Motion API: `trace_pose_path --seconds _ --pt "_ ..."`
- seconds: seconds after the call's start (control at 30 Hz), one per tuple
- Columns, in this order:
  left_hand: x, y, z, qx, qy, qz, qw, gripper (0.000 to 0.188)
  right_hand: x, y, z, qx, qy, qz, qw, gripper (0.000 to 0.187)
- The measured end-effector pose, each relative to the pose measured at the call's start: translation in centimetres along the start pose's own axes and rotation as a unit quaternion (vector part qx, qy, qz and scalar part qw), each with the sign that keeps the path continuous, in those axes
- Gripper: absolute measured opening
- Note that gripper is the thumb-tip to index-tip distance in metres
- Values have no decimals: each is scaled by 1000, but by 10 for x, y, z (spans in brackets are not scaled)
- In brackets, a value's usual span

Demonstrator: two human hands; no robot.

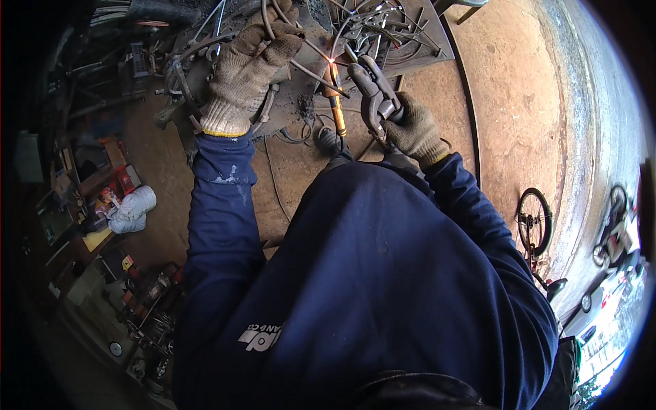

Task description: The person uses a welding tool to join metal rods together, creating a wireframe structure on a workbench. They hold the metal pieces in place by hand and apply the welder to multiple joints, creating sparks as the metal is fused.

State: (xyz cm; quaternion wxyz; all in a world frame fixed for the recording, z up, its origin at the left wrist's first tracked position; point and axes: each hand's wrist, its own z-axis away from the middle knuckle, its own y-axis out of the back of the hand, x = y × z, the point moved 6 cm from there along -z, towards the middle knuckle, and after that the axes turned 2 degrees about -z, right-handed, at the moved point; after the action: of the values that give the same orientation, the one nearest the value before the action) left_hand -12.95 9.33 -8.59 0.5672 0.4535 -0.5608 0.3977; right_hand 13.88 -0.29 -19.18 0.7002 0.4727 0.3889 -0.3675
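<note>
Both my hands wear grey-brown knit gloves with yellow cuffs. My left hand (249, 65) is closed near a thin curved metal rod (311, 70) at the top, its fingers curled around it. My right hand (415, 130) grips a grey metal plier-like clamp tool (372, 89), jaws pointing up. Between the hands stands a slim orange stick-shaped tool (337, 113) with a dark band. A small bright glow shows at its upper end, close to the rods; what causes it I cannot tell.
A workbench (424, 65) carries a pile of metal rods and hand tools (383, 31). Cables (273, 178) lie on the brown floor by my feet. Shelves with tools and a white sack (133, 208) stand at left. A bicycle wheel (534, 222) and a parked motorcycle (615, 236) are at right.
</note>
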Motion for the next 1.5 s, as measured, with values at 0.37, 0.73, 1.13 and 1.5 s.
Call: trace_pose_path --seconds 0.37,0.73,1.13,1.5 --pt "-7 6 0 -56 -20 1 998 40 -9 -6 1 -44 21 96 994 28" --pt "6 -2 -1 -42 -20 -102 994 36 20 -15 -5 -38 178 152 971 33" --pt "-9 1 -10 -13 -2 9 1000 33 6 7 -10 -5 -39 -18 999 41" --pt "-10 -6 -21 1 8 24 1000 44 -3 19 -16 -7 8 11 1000 48"
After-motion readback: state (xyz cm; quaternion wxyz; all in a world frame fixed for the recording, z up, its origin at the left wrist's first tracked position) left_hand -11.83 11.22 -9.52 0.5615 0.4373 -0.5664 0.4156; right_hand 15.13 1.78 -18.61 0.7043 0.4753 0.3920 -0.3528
